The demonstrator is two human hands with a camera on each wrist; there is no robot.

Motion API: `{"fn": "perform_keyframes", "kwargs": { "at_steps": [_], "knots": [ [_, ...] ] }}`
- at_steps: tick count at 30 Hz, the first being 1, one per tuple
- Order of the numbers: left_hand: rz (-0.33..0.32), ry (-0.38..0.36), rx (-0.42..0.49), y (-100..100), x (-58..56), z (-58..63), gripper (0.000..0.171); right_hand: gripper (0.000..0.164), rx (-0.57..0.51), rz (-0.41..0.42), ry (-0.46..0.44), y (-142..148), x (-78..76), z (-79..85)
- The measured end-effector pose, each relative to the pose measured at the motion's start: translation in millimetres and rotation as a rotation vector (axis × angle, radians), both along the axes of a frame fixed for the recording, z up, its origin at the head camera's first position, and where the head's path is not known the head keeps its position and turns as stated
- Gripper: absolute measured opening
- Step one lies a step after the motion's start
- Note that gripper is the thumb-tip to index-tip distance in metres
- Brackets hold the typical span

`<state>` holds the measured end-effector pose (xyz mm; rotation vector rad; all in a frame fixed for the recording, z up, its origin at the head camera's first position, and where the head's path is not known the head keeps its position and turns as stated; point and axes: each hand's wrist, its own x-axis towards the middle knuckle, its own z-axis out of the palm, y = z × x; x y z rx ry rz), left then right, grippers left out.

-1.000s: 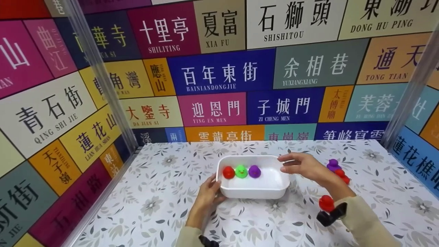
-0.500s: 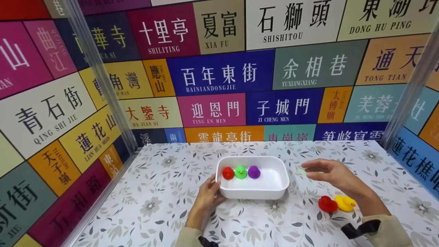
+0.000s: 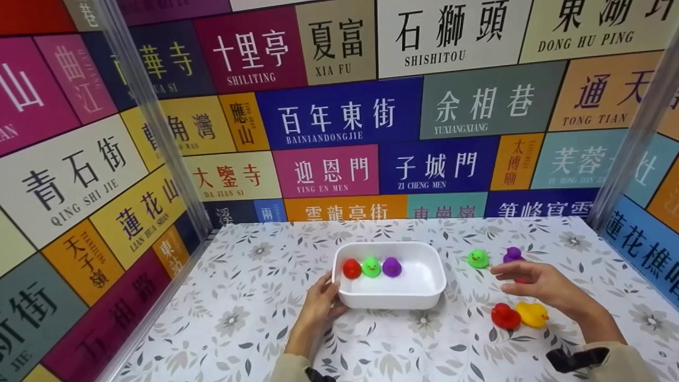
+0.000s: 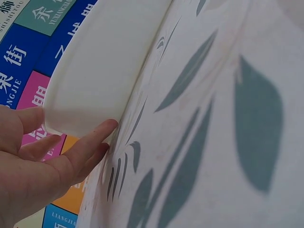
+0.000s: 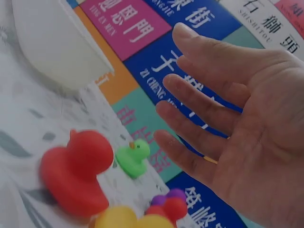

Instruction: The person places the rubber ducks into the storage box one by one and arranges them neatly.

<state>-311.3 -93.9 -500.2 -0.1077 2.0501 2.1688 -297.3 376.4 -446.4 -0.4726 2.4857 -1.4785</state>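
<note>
My left hand rests against the left end of a white plastic box, its fingers fairly straight. In the left wrist view, the thumb is at the rim and a fingertip touches the wall low down. Inside the box, a red, a green and a purple toy duck stand in a row at the left. My right hand hovers right of the box, fingers spread and holding nothing. Close by are a red duck and a yellow duck, side by side.
A green duck stands right of the box, with a purple duck farther right. Another red duck is mostly hidden behind my right hand. A floral cloth covers the table; a sign-printed wall rises behind.
My right hand has moved away from the box's right rim, rightward and toward me. The green duck beside the box and the yellow duck are now uncovered. My left hand stays on the box.
</note>
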Motion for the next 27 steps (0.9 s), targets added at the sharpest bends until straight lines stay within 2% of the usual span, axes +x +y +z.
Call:
{"fn": "perform_keyframes", "kwargs": {
  "at_steps": [5, 11, 19, 27],
  "knots": [
    [0.002, -0.011, 0.015, 0.2, -0.5, -0.5, 0.058, 0.049, 0.012, 0.023, -0.011, 10.3, -3.2, -13.7],
    [-0.007, 0.029, 0.007, -0.7, 0.7, 0.0, 0.057, 0.049, 0.061, 0.031, -0.001, 15.6, -5.8, -26.1],
    [0.002, 0.009, 0.008, 0.0, 0.1, -0.1, 0.055, 0.052, 0.134, -0.010, -0.008, 15.5, -5.8, -33.7],
    [0.010, -0.017, 0.007, 0.7, -0.2, -0.8, 0.055, 0.055, 0.144, 0.034, -0.080, 15.6, -7.5, -41.6]
  ]
}}
